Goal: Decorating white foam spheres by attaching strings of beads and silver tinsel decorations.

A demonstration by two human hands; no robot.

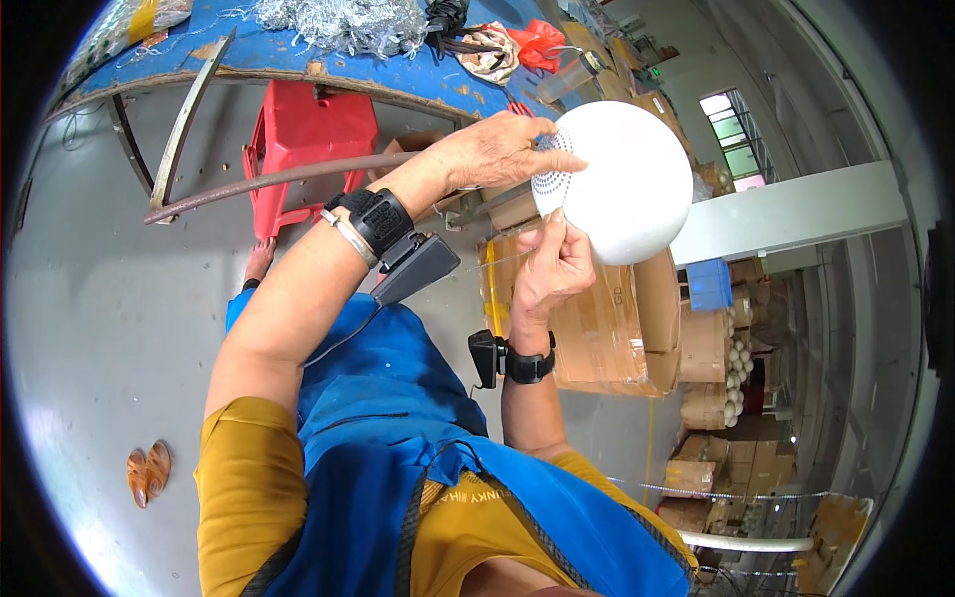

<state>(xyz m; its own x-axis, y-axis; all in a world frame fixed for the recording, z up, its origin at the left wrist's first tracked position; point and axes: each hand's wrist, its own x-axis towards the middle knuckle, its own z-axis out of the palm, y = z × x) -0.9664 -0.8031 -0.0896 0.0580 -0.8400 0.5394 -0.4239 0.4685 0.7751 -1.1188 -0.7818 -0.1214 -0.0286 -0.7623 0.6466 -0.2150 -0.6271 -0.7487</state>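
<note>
The left hand (pixel 502 149) lies curled over the far-left edge of a smooth white dome (pixel 622 179), fingers resting on its patch of small perforations; the right hand (pixel 549 267) grips the dome's near rim from below, thumb up against the matte shell; the round, plastic-looking dome is held up in front of the chest, its underside hidden. Both wrists carry black strapped devices, the left also a metal bangle. Below sits a taped brown cardboard box (pixel 607 333), partly covered by the hands; farther left stand a red plastic stool (pixel 303 139) and a worn blue table (pixel 298 50) with tangled silvery shavings, cut off by the rim.
</note>
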